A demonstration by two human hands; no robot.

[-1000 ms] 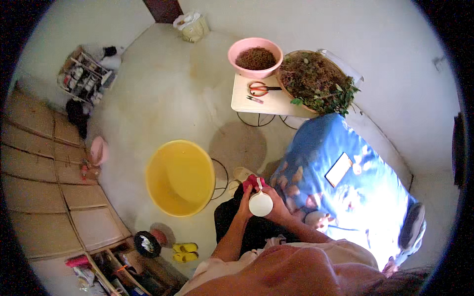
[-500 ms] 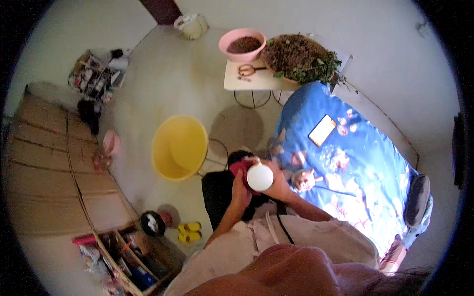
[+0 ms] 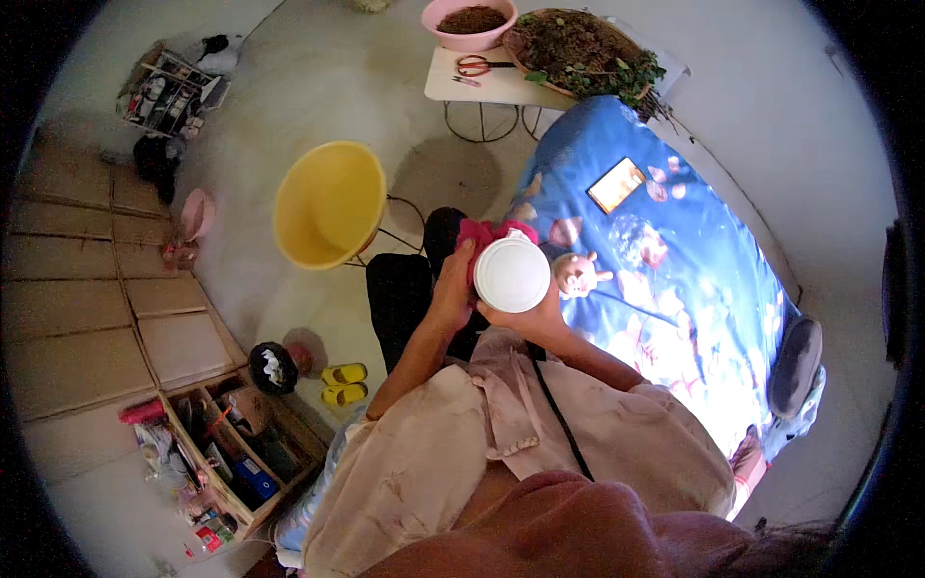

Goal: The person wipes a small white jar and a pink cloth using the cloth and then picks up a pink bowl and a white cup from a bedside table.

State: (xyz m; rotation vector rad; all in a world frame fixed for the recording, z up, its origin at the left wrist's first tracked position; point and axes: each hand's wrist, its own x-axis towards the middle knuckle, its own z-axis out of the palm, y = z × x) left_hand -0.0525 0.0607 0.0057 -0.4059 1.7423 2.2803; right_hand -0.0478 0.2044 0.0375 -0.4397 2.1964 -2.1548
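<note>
Bedding in blue [image 3: 674,279], printed with pale figures, spreads to the right of the fingers, a flat orange-and-white rectangular packet [image 3: 617,184] lying on it beyond them. Left of the fingers stands a yellow tub [image 3: 328,204]. Between both hands sits a round white pot [image 3: 512,275]: the left hand [image 3: 451,286] presses a red cloth [image 3: 484,237] against it, fingers curled, while the right hand [image 3: 532,315] cups it from beneath, its fingers mostly hidden.
</note>
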